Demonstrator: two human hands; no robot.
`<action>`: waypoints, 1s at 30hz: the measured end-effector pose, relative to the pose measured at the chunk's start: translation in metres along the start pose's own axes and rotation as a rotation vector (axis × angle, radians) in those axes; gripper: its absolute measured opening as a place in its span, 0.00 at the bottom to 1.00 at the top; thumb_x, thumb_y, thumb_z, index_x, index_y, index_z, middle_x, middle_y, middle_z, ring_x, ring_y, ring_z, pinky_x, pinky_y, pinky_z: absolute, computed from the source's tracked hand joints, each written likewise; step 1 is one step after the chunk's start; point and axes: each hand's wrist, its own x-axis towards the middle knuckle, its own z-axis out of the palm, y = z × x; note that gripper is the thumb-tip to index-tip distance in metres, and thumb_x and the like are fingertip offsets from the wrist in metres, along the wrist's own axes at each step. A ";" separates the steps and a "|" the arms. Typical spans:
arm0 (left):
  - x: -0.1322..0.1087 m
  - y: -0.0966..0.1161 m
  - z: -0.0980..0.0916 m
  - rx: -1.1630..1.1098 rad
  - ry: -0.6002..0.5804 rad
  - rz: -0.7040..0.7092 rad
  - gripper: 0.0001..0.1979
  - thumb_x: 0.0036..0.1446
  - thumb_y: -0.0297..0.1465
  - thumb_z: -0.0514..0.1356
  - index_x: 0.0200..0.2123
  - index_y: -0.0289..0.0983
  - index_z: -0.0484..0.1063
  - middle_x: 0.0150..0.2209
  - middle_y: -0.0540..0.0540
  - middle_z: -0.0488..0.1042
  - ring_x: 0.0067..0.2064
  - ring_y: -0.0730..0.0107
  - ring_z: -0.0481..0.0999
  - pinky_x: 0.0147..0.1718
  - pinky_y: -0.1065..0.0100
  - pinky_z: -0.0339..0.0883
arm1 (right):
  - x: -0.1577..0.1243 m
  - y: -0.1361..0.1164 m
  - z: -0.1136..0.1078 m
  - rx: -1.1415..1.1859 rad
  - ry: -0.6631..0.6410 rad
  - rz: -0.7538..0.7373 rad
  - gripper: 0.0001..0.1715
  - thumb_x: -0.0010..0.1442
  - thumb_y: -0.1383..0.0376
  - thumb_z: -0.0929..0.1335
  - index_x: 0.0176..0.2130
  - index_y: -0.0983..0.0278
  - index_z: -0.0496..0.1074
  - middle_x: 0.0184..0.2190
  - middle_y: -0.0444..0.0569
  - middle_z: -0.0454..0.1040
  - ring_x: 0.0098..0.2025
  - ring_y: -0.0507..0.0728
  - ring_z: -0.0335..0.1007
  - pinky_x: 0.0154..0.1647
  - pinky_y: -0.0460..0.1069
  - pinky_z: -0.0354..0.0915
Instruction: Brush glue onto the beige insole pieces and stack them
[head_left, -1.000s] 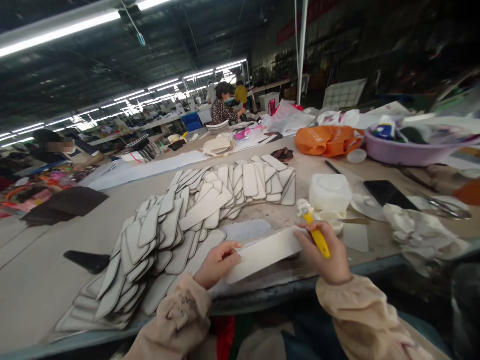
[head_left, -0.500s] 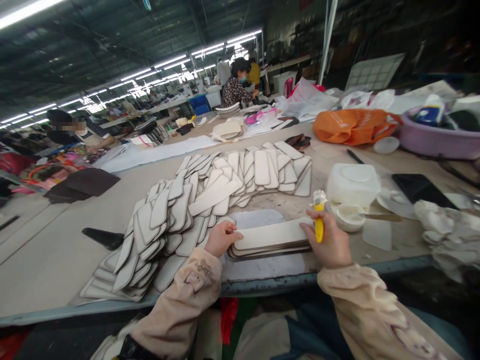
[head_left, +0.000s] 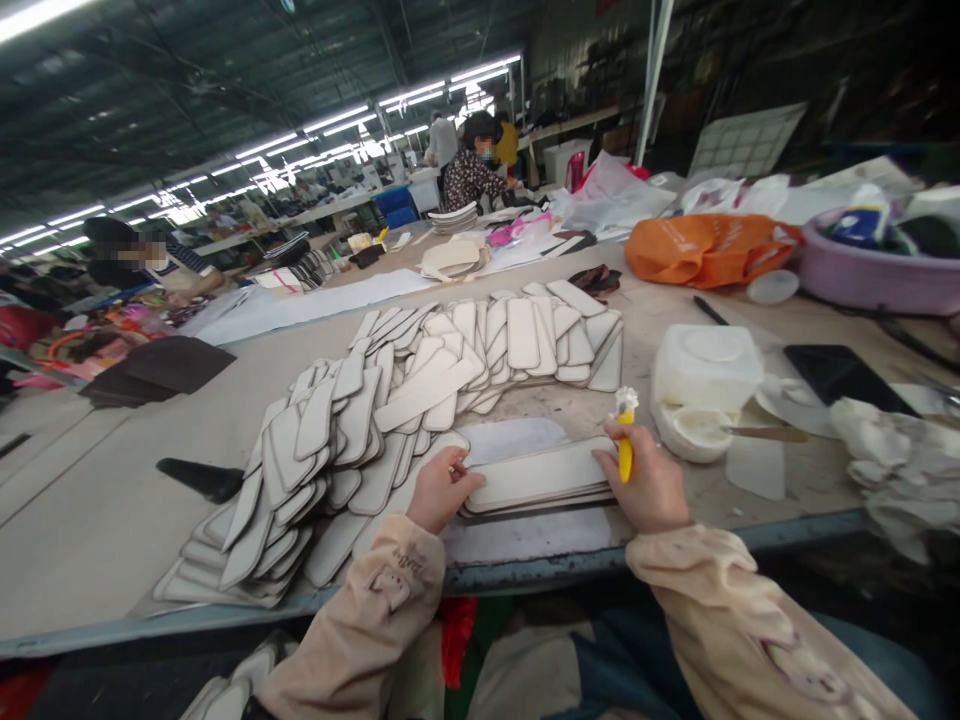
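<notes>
A neat stack of long pale strips with rounded corners and dark edges lies at the table's front edge. My left hand is closed at its left end, thumb on the top strip; the other fingertips are partly hidden. At the right end, my right hand grips a small yellow-handled brush upright, its tip thick with white paste. The thumb of this hand touches the end of the top strip. Beyond and to the left spreads a big overlapping pile of similar pale pieces.
To the right stand a white plastic container and a small bowl of white paste with a stick across it. Farther back are an orange bag and a purple basin. A black tool lies left. Co-workers sit farther off.
The top strip, slightly bowed between my hands before, now lies flatter on the stack. My right hand has shifted a little left with the brush. My left thumb reaches slightly farther over the strip.
</notes>
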 end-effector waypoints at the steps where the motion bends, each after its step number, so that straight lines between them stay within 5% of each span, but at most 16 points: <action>1: -0.004 -0.003 -0.001 0.000 0.056 0.051 0.16 0.50 0.36 0.64 0.42 0.36 0.72 0.32 0.50 0.73 0.27 0.74 0.71 0.30 0.68 0.66 | 0.000 0.000 0.000 -0.005 -0.003 0.004 0.14 0.55 0.59 0.66 0.43 0.60 0.68 0.34 0.47 0.78 0.29 0.60 0.73 0.28 0.52 0.64; 5: -0.030 -0.018 -0.002 0.042 0.239 0.358 0.11 0.58 0.33 0.59 0.43 0.37 0.74 0.43 0.41 0.74 0.39 0.68 0.76 0.38 0.65 0.72 | 0.000 0.001 0.001 -0.019 -0.054 0.049 0.16 0.55 0.58 0.67 0.44 0.59 0.68 0.35 0.48 0.78 0.29 0.60 0.73 0.28 0.52 0.64; 10: -0.053 -0.034 0.007 0.135 0.174 0.697 0.15 0.58 0.27 0.60 0.49 0.39 0.73 0.48 0.39 0.75 0.49 0.61 0.75 0.47 0.58 0.71 | -0.001 0.002 0.003 -0.014 -0.063 0.005 0.16 0.56 0.58 0.67 0.44 0.59 0.68 0.38 0.48 0.77 0.31 0.60 0.74 0.29 0.51 0.65; 30: -0.051 -0.036 0.012 0.146 0.257 0.772 0.11 0.57 0.24 0.62 0.43 0.39 0.77 0.41 0.44 0.79 0.42 0.67 0.77 0.42 0.64 0.74 | -0.004 0.005 0.012 -0.119 -0.074 -0.068 0.15 0.59 0.61 0.65 0.46 0.61 0.67 0.38 0.51 0.77 0.33 0.61 0.75 0.32 0.52 0.68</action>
